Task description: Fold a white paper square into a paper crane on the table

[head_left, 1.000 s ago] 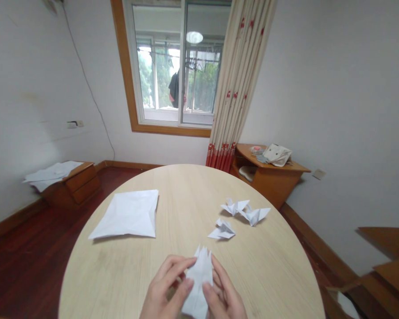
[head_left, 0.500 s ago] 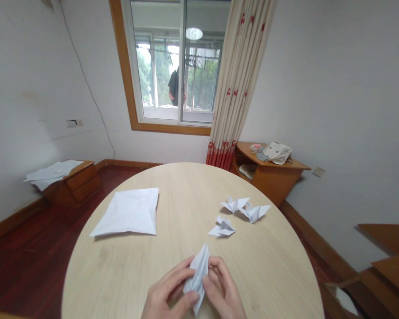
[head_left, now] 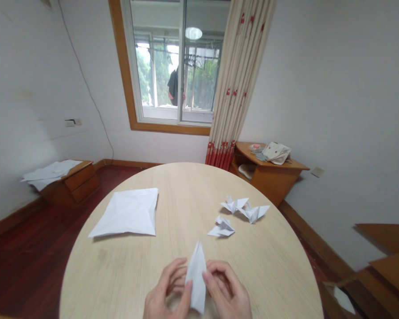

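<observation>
The paper (head_left: 196, 283), slanted right with folds showing half a second ago, now points straighter ahead, a smooth face showing between the left hand (head_left: 168, 290) and right hand (head_left: 229, 290).

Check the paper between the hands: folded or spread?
Folded: the paper shows as a narrow, pointed shape between the left hand and right hand. Layer count: cannot tell.

Over the round pale-wood tabletop (head_left: 182, 190), a broad lane runs ahead of the slim folded white paper (head_left: 197, 277), between the flat white paper stack (head_left: 128, 212) at left and three pointed white folded-paper figures (head_left: 253, 215) at right; the nearest figure obstructs forward-right passage; the left grip (head_left: 168, 288) and right grip (head_left: 228, 290) flank the folded paper; open tabletop borders each outer side.
</observation>
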`<state>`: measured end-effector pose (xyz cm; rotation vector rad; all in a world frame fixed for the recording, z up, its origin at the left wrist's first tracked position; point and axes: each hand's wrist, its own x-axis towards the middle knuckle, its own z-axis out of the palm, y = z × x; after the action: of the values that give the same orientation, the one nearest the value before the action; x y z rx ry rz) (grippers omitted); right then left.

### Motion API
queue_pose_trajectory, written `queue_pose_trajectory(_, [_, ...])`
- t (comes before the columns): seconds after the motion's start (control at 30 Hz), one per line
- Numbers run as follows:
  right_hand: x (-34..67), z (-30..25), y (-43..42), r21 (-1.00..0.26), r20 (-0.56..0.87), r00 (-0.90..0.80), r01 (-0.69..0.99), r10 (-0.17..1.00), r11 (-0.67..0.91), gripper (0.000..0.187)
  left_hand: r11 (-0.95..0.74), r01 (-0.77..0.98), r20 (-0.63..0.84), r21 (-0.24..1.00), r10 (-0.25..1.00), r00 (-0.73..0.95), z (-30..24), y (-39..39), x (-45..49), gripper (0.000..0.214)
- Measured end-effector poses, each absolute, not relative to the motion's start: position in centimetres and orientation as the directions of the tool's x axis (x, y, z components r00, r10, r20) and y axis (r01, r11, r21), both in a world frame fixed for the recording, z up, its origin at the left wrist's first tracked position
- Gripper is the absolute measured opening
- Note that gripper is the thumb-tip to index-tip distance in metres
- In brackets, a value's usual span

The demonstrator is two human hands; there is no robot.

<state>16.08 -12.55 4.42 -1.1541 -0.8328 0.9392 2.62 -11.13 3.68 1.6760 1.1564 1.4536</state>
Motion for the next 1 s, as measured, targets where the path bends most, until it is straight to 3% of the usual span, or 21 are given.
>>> queue_pose_trajectory(0.1, [16.5, 4.8, -12.6, -0.968, 0.014, 0.317, -0.234, 0.948, 0.093, 0.037, -0.423, 0.173, 0.404, 0.889, 0.904, 0.137, 4.5, -10.7, 2.4, 0.04])
queue_pose_trajectory(0.23, [17.3, 5.0, -12.5, -0.943, 0.019, 0.204, -0.321, 0.979, 0.085, 0.047, -0.555, 0.249, 0.467, 0.793, 0.818, 0.336, 5.6, -10.0, 1.5, 0.035])
queue_pose_trajectory(0.47, [17.3, 5.4, -12.6, -0.875, -0.053, 0.105, -0.484, 0.993, 0.004, 0.053, -0.66, 0.278, 0.596, 0.698, 0.751, 0.285, 5.2, -10.0, 1.0, 0.03])
queue_pose_trajectory(0.67, [17.1, 3.9, -12.2, -0.794, -0.157, 0.108, -0.605, 0.982, -0.06, 0.061, -0.515, 0.213, 0.476, 0.831, 0.854, 0.209, 5.5, -10.4, 1.7, 0.021])
queue_pose_trajectory(0.77, [17.4, 2.6, -11.7, -0.828, -0.173, 0.034, -0.546, 0.984, -0.127, 0.05, -0.463, 0.131, 0.418, 0.876, 0.867, 0.27, 5.7, -10.4, 1.8, 0.02])
queue_pose_trajectory(0.87, [18.0, 2.5, -11.5, -0.907, -0.111, 0.074, -0.416, 0.991, -0.07, 0.042, -0.535, 0.168, 0.458, 0.828, 0.818, 0.347, 5.9, -10.4, 1.7, 0.018])
queue_pose_trajectory(1.0, [19.3, 4.7, -11.7, -0.973, -0.009, 0.233, -0.225, 0.973, 0.045, 0.044, -0.6, 0.264, 0.58, 0.755, 0.799, 0.157, 5.7, -10.7, 1.2, 0.025])
